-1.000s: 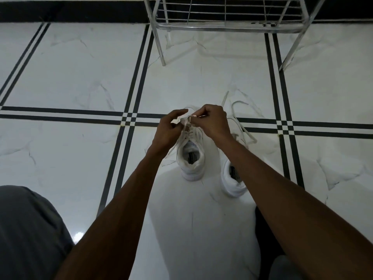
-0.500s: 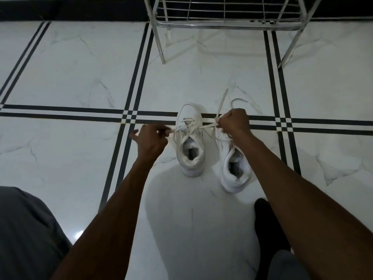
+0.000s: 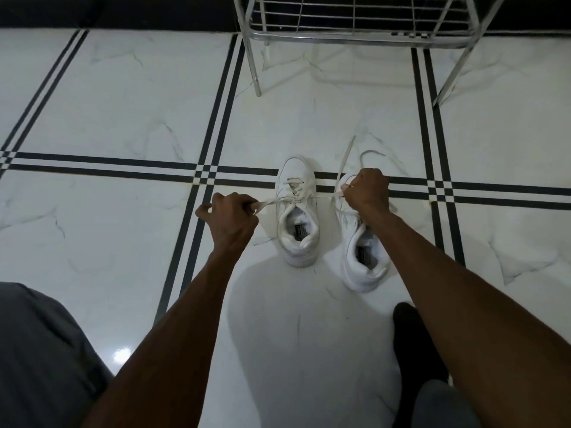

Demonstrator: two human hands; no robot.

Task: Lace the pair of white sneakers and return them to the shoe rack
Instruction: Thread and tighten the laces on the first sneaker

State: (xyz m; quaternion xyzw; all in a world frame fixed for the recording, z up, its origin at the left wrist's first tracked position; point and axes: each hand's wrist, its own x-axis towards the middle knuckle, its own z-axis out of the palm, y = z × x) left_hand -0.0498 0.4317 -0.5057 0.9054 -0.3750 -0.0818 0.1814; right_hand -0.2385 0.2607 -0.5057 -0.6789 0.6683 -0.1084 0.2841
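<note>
nearest the camera, grey-trousered knees [image 3: 43, 359] and a dark sock [image 3: 417, 344] on the marble floor [image 3: 123, 118]. just beyond, two white sneakers side by side, heels toward the camera. left hand [image 3: 231, 217] closed around one end of the lace [image 3: 278, 200], right hand [image 3: 367, 193] fisted on the other end, spare lace trailing past its knuckles. lace stretched taut and level across the left sneaker [image 3: 298, 211]. a second ago both hands bunched together over the tongue; now pulled well apart, right fist over the right sneaker [image 3: 363, 245]. probably a crossing being tightened, so this shoe is partly laced. right sneaker looks loose, its lace lying slack on the tiles. farthest, shoe rack [image 3: 355, 35], bottom shelf bare where visible.
</note>
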